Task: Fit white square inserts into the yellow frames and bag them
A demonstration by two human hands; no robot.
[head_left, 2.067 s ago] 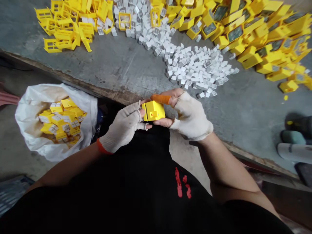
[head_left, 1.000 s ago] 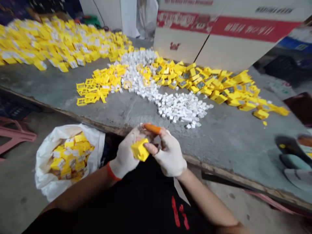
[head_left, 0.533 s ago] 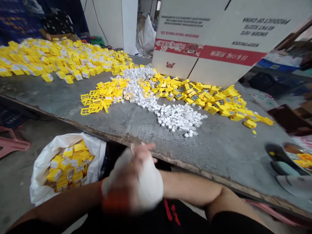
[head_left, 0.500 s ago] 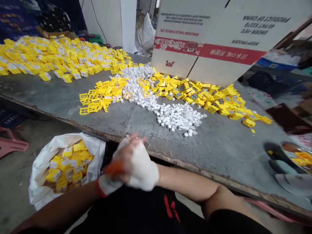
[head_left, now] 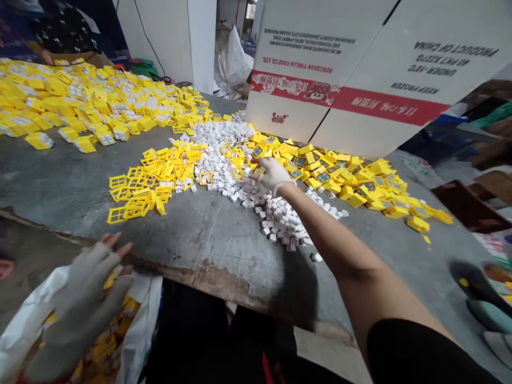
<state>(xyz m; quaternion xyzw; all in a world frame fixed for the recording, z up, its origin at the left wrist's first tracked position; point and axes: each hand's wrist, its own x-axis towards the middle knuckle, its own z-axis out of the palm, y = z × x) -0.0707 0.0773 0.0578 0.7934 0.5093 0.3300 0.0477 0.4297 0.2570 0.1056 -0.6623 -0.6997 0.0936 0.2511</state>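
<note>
My left hand (head_left: 90, 298), in a pale glove that leaves the fingertips bare, is over the white sack (head_left: 146, 304) at the lower left. Its fingers are apart and I see nothing in them. Inside the sack lie yellow blocks with white pieces in them (head_left: 104, 344). Stretched across the table, my gloved right hand (head_left: 272, 177) is at the pile of small white caps (head_left: 224, 138), beside the yellow housings with dark faces (head_left: 320, 173). Its fingers reach out over the pieces; whether a fingertip touches one cannot be made out. Yellow window-like frames (head_left: 138, 202) lie left of the caps.
A big white carton (head_left: 296, 114) with upside-down print stands behind the housings. Finished-looking yellow blocks (head_left: 88, 106) form a large heap at the back left, with another person (head_left: 66, 32) behind it. The grey table's worn front edge (head_left: 224, 282) runs before me.
My hands were together near the table edge, around something blurred and orange. They have parted: the left went down-left over the sack, the right forward to the white caps.
</note>
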